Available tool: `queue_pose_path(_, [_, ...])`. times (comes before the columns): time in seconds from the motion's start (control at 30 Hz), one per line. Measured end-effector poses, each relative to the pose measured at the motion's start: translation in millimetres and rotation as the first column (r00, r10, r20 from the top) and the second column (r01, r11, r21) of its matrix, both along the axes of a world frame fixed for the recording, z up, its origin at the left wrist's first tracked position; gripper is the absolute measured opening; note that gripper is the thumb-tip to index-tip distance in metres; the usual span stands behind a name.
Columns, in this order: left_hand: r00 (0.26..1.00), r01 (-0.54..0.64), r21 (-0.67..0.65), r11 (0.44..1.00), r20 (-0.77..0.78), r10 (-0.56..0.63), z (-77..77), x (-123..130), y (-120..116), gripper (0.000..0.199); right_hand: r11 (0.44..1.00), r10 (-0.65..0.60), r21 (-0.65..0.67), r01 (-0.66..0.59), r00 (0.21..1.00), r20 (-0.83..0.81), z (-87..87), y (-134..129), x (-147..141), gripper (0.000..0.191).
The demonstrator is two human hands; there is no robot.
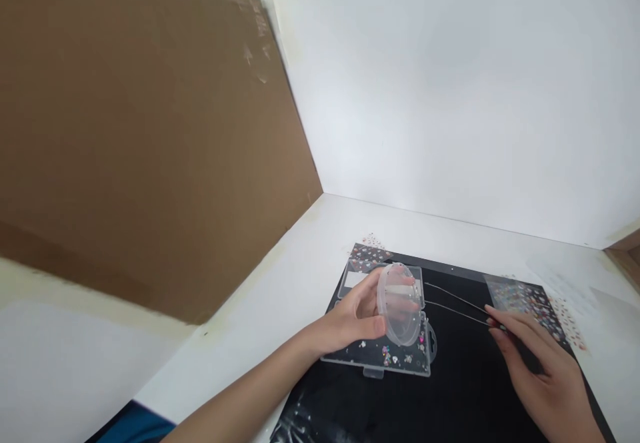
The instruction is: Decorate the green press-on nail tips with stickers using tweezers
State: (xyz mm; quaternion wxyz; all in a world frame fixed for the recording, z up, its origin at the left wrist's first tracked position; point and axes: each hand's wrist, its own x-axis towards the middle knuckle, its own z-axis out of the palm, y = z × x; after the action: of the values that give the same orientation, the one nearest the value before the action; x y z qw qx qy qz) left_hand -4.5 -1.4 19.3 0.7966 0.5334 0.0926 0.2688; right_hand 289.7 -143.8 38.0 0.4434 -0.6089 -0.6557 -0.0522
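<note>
My left hand (353, 318) is closed round the edge of a shallow, clear plastic round dish (400, 313), tipped up on its side. Beneath it lies an open clear plastic case (345, 362) with a hinged lid and a hang tab. Small shiny decorations (387, 353), some pink and multicoloured, are scattered in the case. Between the thumb and fingers of my right hand (543, 363) is a pair of thin metal tweezers (457, 311). The tweezers' arms are spread and point left towards the dish; their tips are apart, with nothing visible between them.
A black mat (450, 396) lies under the case on a white table (255, 310). Clear sticker sheets with small patterns, one at the back (370, 254) and one at the right (530, 300), overlap the mat. A brown board (150, 130) and a white wall (450, 96) stand behind.
</note>
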Motion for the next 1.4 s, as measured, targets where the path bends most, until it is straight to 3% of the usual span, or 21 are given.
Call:
queue_pose_path(0.17, [1.0, 0.015, -0.018, 1.0, -0.013, -0.015, 4.7, -0.4, -1.1, 0.08, 0.997, 0.06, 0.037, -0.065, 0.99, 0.128, 2.3, 1.4, 2.3, 0.02])
queue_pose_path(0.43, [1.0, -0.002, -0.037, 0.999, -0.012, 0.001, 6.2, 1.9, -2.2, 0.081, 0.996, 0.081, 0.015, -0.086, 0.979, 0.184, -0.6, 0.9, 7.3, 0.021])
queue_pose_path(0.63, [0.997, 0.078, -0.034, 0.996, -0.024, -0.079, 8.7, 2.3, -4.9, 0.086, 0.993, 0.086, 0.053, -0.103, 0.962, 0.26, -4.9, 3.5, 9.4, 0.022])
queue_pose_path(0.77, [0.991, 0.114, -0.044, 0.993, -0.064, -0.117, 8.7, -0.3, -7.6, 0.094, 0.994, 0.079, 0.051, -0.095, 0.962, 0.261, -5.9, 3.3, 8.9, 0.023])
queue_pose_path(1.4, [0.988, 0.151, -0.086, 0.985, -0.031, -0.154, 15.7, 1.4, -13.6, 0.097, 0.988, 0.062, 0.125, -0.096, 0.967, 0.247, -3.6, 2.8, 5.1, 0.038])
